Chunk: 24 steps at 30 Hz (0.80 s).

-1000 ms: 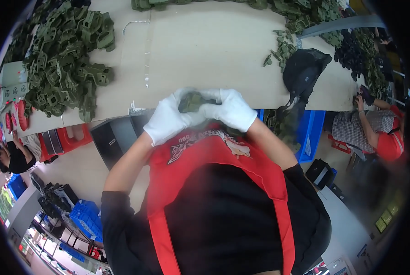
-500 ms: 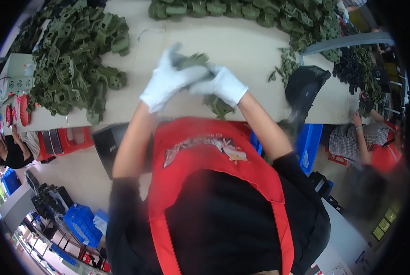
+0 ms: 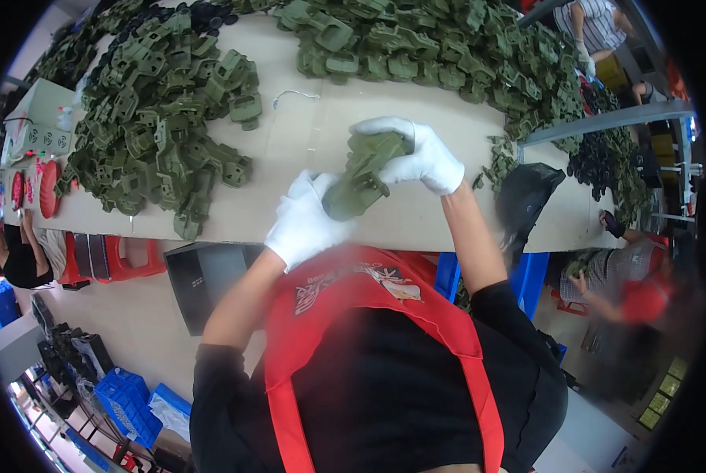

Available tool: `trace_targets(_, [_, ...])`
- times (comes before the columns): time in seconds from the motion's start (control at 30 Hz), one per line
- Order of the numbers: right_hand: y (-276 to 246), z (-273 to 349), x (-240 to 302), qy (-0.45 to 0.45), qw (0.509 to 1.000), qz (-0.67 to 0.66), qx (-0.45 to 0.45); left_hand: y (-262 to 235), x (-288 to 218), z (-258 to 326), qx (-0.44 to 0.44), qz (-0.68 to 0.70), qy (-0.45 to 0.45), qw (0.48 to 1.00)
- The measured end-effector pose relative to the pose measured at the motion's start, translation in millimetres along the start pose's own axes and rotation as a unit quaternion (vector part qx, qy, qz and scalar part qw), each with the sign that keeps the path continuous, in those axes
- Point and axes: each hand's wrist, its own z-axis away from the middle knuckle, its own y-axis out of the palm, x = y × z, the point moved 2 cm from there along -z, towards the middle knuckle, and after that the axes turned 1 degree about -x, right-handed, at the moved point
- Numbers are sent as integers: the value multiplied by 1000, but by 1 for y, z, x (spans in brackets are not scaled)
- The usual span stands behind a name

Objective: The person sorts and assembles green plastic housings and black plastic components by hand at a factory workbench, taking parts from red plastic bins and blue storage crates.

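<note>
Both my hands wear white gloves and hold one olive-green moulded plastic part (image 3: 362, 175) above the near side of the table (image 3: 290, 142). My left hand (image 3: 309, 221) grips its lower, rounded end, with the fingers partly hidden. Around the upper end, my right hand (image 3: 425, 158) is closed, thumb on the near side and fingers over the top. The part is tilted, its upper end leaning right. To the left lies a heap of similar green parts (image 3: 152, 126); another large pile (image 3: 439, 55) spreads along the far side.
Small green pieces (image 3: 498, 162) lie to the right beside a black bag (image 3: 528, 193) at the table edge. A grey metal bar (image 3: 605, 120) crosses above the table's right side. Blue bins (image 3: 530, 280) stand below the edge. Co-workers sit at left (image 3: 29, 252) and right (image 3: 613, 276).
The blurred green part between my hands now stands tilted and clear to see. My right hand has moved up to its top, my left hand down to its lower end. The view has shifted.
</note>
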Motion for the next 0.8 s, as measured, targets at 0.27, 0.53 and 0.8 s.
trace_targets(0.27, [41, -33, -65, 256, 957, -59, -126, 13, 84, -24, 149, 206, -44, 966])
trace_targets(0.53, [-7, -42, -114, 186, 914, -121, -340, -160, 107, -255, -73, 473, -126, 869])
trace_targets(0.8, [48, 15, -127, 351, 831, -135, -410, -231, 235, -492, -297, 397, -156, 855])
